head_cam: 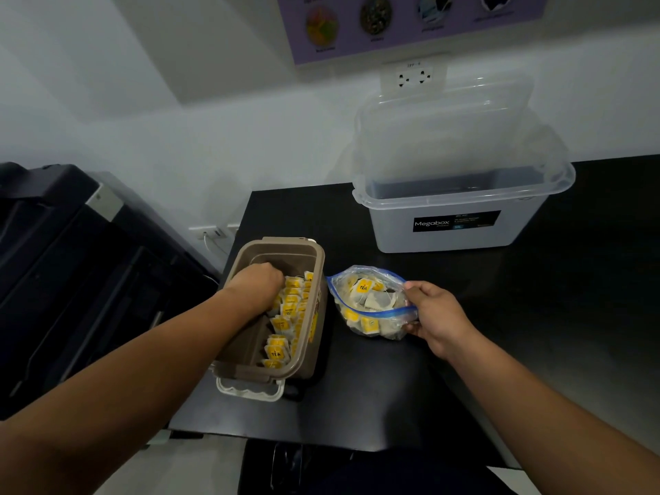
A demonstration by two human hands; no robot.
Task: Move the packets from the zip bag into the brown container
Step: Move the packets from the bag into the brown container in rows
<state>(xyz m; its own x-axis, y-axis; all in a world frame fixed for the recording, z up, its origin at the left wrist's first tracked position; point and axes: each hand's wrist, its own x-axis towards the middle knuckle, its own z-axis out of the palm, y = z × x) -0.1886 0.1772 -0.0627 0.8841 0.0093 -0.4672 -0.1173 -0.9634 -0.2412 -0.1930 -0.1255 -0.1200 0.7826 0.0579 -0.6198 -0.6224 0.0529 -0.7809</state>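
Bag (371, 305) lies on the table (535, 334) just beside the container (246, 255), which sits at the bag's 9 o'clock. R hand (437, 317) pinches the bag's blue zip edge at its 3 o'clock side, thumb on top, fingers under, i.e. clamped on the bag, mouth gaping. L hand (259, 284) is knuckles-up inside the container near its 12 o'clock end, fingertips buried beside the row (285, 310) of yellow-tagged packets along the 3 o'clock wall. Can't tell if those fingers pinch a packet or are apart; they're hidden. Many packets (362, 287) remain in the bag, so approx. midway, I'd judge. To do the step well: seat each packet upright, tag up, snug vs. its neighbour, so the row stays tight and doesn't fan over. The 9 o'clock side of the container shows bare floor, so there's room for a 2nd row. Strings probably snag, so lift few at a time and shake loose inside the bag. R hand should hold the mouth wide and the bag pinned down. Clear box (446, 237) at the bag's 1 o'clock is well apart, no obstacle.
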